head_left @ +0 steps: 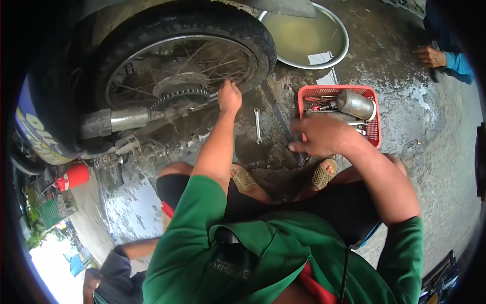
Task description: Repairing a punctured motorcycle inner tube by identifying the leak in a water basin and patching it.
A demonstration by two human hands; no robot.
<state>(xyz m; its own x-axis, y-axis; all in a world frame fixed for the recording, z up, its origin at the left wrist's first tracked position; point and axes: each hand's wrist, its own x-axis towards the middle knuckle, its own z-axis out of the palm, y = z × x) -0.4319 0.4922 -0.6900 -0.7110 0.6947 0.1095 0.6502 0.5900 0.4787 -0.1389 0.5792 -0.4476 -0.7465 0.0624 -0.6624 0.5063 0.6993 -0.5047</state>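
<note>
Lettering (39,133) on panel (26,104) and shirt (288,230)

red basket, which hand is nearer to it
Right. The right hand, blurred, overlaps the near-left corner of the red basket in view; contact is unclear. The left hand is farther off to the left, by the chain.

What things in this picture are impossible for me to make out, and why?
All in the head view:
Whether the left hand grips anything by the chain: the hand itself hides it.
Whether the right hand holds anything: it is blurred.
Some contents of the red basket: the right hand covers them.
Part of the basin: a grey piece covers its upper rim.
Most of the blue-sleeved person: lost in the dark lens edge.
</note>
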